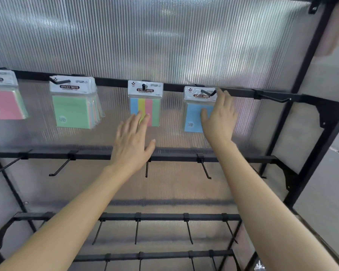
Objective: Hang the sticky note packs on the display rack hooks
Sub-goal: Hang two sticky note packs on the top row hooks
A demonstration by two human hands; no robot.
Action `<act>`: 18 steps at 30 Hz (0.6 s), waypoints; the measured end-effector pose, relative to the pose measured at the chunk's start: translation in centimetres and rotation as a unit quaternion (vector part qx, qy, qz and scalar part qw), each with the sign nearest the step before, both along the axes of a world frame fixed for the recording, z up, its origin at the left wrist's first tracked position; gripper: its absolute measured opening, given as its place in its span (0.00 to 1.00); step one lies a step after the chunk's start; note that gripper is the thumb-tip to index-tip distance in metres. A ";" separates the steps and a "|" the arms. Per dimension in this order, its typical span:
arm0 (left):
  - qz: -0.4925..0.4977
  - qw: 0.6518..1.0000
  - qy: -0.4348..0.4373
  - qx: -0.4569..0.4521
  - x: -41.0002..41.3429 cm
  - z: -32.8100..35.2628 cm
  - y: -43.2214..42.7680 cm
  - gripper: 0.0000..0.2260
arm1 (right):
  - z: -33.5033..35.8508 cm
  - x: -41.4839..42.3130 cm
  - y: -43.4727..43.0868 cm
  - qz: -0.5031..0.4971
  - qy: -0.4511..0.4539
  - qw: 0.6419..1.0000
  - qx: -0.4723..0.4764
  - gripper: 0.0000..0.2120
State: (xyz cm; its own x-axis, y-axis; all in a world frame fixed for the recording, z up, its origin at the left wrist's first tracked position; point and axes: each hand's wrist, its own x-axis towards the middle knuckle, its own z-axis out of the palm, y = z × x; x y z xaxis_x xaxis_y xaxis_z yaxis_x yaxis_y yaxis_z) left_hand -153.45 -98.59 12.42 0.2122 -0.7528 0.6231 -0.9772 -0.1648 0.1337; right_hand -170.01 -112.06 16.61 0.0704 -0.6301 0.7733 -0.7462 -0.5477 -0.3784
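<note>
Several sticky note packs hang from hooks on the top black rail (174, 87): a pink pack (4, 102) at far left, a green stack (72, 108), a striped blue-yellow-pink pack (145, 103) and a blue pack (194, 114). My left hand (132, 142) is raised with straight fingers, its fingertips over the lower edge of the striped pack. My right hand (220, 116) lies with straight fingers against the right side of the blue pack, fingertips up by its hook (208, 92). Neither hand holds anything.
One bare hook (272, 97) sticks out of the top rail at right. The lower rails (90, 154) carry several bare hooks. A ribbed translucent panel backs the rack, and a black frame post (309, 65) rises at right.
</note>
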 end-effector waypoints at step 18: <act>0.032 0.997 0.021 0.067 1.2 -5.0 8.1 0.29 | -8.6 5.4 12.2 0.107 0.154 0.976 0.114 0.32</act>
State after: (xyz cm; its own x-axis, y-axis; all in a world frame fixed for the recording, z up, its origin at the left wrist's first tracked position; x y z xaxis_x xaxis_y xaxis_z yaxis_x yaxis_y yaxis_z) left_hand -152.26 -90.47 7.40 0.2868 -0.8124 0.5077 -0.9580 -0.2464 0.1469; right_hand -164.65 -99.83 8.05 0.4254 -0.7288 0.5365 -0.7219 -0.6308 -0.2845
